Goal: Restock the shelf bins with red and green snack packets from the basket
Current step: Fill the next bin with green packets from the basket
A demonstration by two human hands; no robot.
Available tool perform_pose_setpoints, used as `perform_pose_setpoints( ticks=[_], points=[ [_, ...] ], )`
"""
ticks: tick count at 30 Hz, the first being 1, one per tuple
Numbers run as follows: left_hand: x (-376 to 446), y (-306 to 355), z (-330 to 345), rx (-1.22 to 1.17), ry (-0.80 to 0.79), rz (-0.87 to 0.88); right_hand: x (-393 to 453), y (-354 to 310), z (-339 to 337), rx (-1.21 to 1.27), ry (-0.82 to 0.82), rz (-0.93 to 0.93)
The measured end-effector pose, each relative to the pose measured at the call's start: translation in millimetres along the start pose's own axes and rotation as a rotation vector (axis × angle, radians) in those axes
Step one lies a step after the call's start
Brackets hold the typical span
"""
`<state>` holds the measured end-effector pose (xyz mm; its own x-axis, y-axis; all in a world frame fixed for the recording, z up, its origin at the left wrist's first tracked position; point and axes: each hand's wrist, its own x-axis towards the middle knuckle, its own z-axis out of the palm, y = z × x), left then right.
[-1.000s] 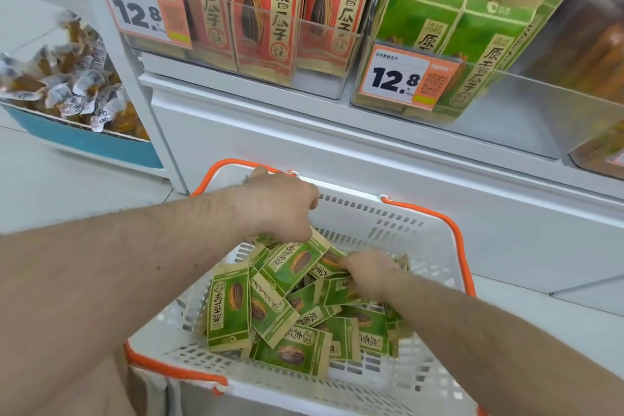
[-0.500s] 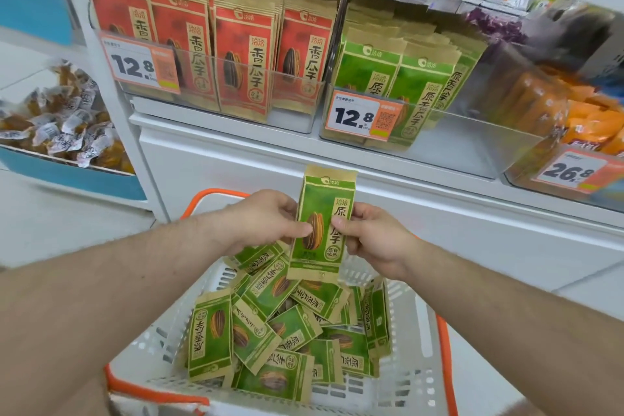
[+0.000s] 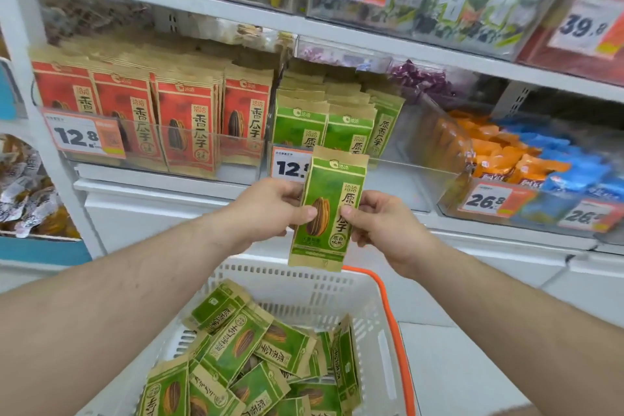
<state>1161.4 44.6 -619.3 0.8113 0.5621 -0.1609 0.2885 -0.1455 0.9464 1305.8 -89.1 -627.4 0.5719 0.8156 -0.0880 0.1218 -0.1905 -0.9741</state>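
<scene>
At far left of the shelf: red-packet bin (image 3: 189, 159), clear-fronted, packed with upright red packets (image 3: 187, 132) behind a 12.8 price tag (image 3: 86, 138); no visible gap.

Centre, left hand (image 3: 273, 209): grip pinching the left edge of one green packet (image 3: 326, 209), thumb on its face.

Centre, the green packet itself: upright, face to camera. One second ago both hands were down among the packets in the basket; half a second ago the packet was already lifted, just over the basket rim. It now sits higher, overlapping the front of the green-packet bin (image 3: 398, 176), so delivery is likely imminent.

Centre-right, right hand (image 3: 385, 226): grip pinching the packet's right edge.

Green-packet bin, further right: green stock crowded to its left side, open room toward the right.

Below: basket (image 3: 304, 284), white with orange handle (image 3: 395, 331), holding many loose green packets (image 3: 243, 348); no red ones visible. Judged: restocking well short of finished.
</scene>
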Motion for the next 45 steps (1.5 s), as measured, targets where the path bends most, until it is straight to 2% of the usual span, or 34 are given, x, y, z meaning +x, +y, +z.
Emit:
perform_pose_setpoints(
  ticks=[6, 10, 13, 15, 17, 20, 24, 27, 30, 37, 45],
  points=[
    [25, 37, 26, 0.041, -0.019, 0.109, 1, -14, -37, 0.027, 0.117, -0.038],
    [40, 48, 36, 0.1, 0.048, 0.203, 2, -27, -54, 0.032, 0.183, -0.115],
    [50, 54, 37, 0.264, 0.24, 0.325, 10, -45, -73, -0.01, 0.383, -0.278],
    [53, 54, 36, 0.522, 0.397, 0.451, 17, -58, -87, -0.046, 0.51, -0.38],
    [57, 51, 33, 0.754, 0.545, 0.612, 27, -67, -97, -0.128, 0.568, -0.426],
    [62, 49, 29, 0.904, 0.687, 0.731, 50, -67, -105, -0.24, 0.584, -0.397],
    [69, 61, 27, 1.093, 0.666, 0.661, 89, -60, -110, -0.355, 0.575, -0.295],
    [80, 65, 25, 1.217, 0.576, 0.518, 120, -54, -111, -0.354, 0.523, -0.128],
    [89, 60, 24, 1.29, 0.559, 0.46, 145, -49, -111, -0.338, 0.513, -0.025],
    [95, 52, 22, 1.35, 0.59, 0.454, 180, -40, -101, -0.448, 0.518, 0.091],
    [96, 47, 24, 1.325, 0.619, 0.497, 193, -44, -89, -0.545, 0.55, 0.096]
  ],
)
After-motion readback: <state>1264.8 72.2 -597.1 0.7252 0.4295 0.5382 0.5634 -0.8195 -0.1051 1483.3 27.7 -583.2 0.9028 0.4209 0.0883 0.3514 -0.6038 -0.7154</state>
